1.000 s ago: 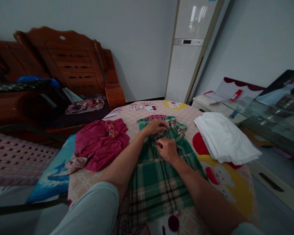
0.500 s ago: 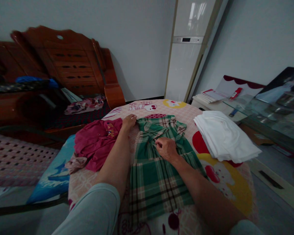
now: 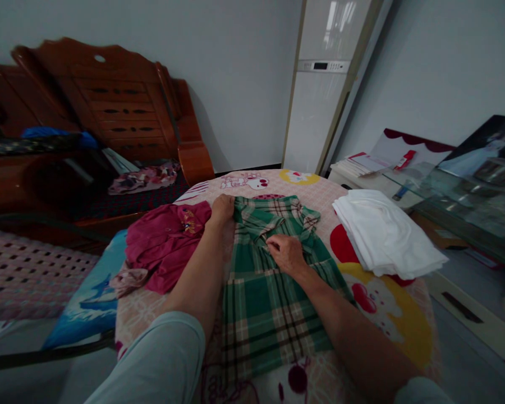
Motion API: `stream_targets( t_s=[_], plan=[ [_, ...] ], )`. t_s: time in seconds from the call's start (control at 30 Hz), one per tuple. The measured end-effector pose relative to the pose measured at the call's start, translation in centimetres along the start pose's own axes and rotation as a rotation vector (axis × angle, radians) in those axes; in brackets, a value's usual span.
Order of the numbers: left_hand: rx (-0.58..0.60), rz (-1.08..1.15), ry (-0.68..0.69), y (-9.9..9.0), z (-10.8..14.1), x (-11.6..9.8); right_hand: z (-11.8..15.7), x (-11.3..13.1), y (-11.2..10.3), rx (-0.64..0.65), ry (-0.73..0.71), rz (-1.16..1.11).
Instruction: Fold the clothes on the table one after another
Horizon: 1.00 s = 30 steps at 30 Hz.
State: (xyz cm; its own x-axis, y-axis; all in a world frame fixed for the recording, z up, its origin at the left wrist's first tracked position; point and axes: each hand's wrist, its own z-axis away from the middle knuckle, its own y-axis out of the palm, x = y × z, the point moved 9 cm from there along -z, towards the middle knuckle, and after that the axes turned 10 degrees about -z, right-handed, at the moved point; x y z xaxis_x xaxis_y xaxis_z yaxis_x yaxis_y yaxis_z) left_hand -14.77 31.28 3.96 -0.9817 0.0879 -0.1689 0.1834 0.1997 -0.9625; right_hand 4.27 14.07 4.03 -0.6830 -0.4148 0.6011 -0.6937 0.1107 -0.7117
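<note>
A green plaid dress (image 3: 261,314) lies spread over the round table, its bodice away from me and its skirt toward me. My left hand (image 3: 223,209) is closed at the dress's far left corner, pinching the cloth there. Over the middle of the bodice, my right hand (image 3: 287,253) has its fingers curled and pinched on the fabric, with the fingertips partly hidden. To the left of my left forearm sits a crumpled dark pink garment (image 3: 164,247) with an embroidered patch. Folded white cloth (image 3: 387,233) rests at the table's right side.
A patterned pink tablecloth (image 3: 315,381) covers the table. Behind on the left stands a carved wooden sofa (image 3: 113,101); a woven chair back (image 3: 33,275) is nearer. A glass shelf (image 3: 467,207) borders the right. A tall white cabinet unit (image 3: 311,118) stands at the back.
My left hand has turned slightly and lifted the dress's far left corner a little. My right hand stays nearly in place on the bodice. The view has shifted slightly.
</note>
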Motion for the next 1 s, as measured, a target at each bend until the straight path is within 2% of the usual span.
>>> stream_targets(
  t_s=[0.17,0.37,0.63,0.77,1.0],
  plan=[
    [0.024,0.082,0.025,0.8,0.0,0.3,0.1,0.3,0.4,0.032,-0.025,0.021],
    [-0.035,0.220,-0.043,-0.2,-0.2,2.0,0.0,0.1,0.7,0.053,0.009,0.048],
    [-0.020,0.043,0.001,0.2,0.2,0.2,0.0,0.2,0.7,0.066,0.010,0.043],
    [-0.036,-0.006,-0.060,0.4,0.1,0.4,0.0,0.1,0.6,0.047,0.009,0.007],
    [0.031,-0.167,-0.030,-0.1,-1.7,0.3,-0.1,-1.8,0.0,-0.065,0.119,-0.341]
  ],
)
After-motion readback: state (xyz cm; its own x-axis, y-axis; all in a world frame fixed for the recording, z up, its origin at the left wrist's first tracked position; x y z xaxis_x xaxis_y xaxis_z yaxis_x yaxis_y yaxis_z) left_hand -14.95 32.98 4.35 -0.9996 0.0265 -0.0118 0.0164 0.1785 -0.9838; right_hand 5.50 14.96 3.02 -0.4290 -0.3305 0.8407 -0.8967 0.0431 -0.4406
